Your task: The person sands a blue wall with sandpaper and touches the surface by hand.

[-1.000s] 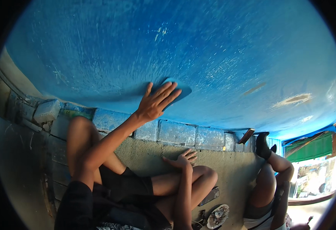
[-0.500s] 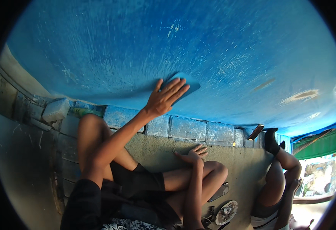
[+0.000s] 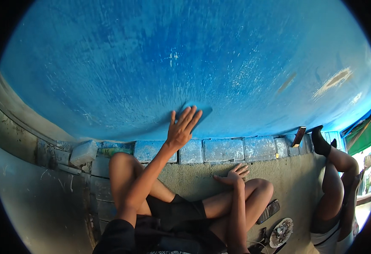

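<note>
Since half a second ago, our view has shifted, so that the blue wall (image 3: 134, 67) sits lower in the frame, and our left hand (image 3: 180, 132) and the blue pad (image 3: 206, 111) appear lower together with it.

Nearest to us, at the lower right of centre, our right hand (image 3: 235, 175) is released, with spread fingers, and it seems to rest on the floor (image 3: 293, 182). To its lower right lie a dark phone (image 3: 268, 211) and a pale plate (image 3: 274, 243) with scraps on it.

Our left hand reaches to the centre, with straight fingers laid over the pad, not clenched; whether its thumb holds the edge, we cannot tell. To rub well, we judge that the palm should press evenly, and the strokes should be straight and overlap a little, so that no corner of the pad digs in.

The pad lies against the wall, under our left fingertips and showing to their right, well apart from our right hand, which is below and to the right.

Below the pad runs a row of blue-stained blocks (image 3: 222, 150). Farther, at the right, we see a co-worker's leg (image 3: 333, 186), and behind it a green sheet (image 3: 363, 137).
</note>
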Tool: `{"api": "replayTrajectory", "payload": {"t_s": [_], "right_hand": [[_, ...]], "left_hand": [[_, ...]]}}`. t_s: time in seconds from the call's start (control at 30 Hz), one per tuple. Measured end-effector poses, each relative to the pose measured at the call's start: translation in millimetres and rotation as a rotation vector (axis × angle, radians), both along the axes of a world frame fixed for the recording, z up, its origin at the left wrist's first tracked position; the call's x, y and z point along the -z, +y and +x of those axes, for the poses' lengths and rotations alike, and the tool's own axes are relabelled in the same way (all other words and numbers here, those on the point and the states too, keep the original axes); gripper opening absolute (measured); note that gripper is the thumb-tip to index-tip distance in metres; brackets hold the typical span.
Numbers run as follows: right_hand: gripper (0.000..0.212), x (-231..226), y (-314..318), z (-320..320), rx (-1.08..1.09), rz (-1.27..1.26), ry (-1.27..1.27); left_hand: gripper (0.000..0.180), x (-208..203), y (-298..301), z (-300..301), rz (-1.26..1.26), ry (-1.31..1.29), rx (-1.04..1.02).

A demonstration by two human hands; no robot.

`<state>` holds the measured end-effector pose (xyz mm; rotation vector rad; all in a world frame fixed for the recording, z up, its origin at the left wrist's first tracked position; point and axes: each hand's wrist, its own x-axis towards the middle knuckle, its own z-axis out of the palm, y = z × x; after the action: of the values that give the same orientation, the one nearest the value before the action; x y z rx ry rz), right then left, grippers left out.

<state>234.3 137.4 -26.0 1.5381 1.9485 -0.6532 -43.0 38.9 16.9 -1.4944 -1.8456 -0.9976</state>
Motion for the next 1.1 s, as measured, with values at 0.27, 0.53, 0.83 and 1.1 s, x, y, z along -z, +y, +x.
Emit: {"api": "replayTrajectory", "payload": {"t_s": [0.27, 0.53, 0.83, 1.1], "right_hand": [[0.15, 13.5, -5.2, -7.0, -0.004, -0.01, 0.08], [0.147, 14.0, -4.1, -8.0, -0.019, 0.037, 0.044], [0.142, 12.4, 7.2, 12.3, 0.031, 0.026, 0.098], [0.133, 28.4, 8.5, 20.7, 0.041, 0.097, 0.115]], "left_hand": [[0.075, -40.5, -9.8, -2.9, -0.041, 0.051, -0.043], [0.069, 22.9, -19.2, -4.2, -0.33, 0.04, -0.009], [0.071, -24.7, -14.0, -5.7, 0.084, -0.028, -0.066], [0.054, -46.5, -6.2, -10.5, 0.175, -0.024, -0.115]]}}
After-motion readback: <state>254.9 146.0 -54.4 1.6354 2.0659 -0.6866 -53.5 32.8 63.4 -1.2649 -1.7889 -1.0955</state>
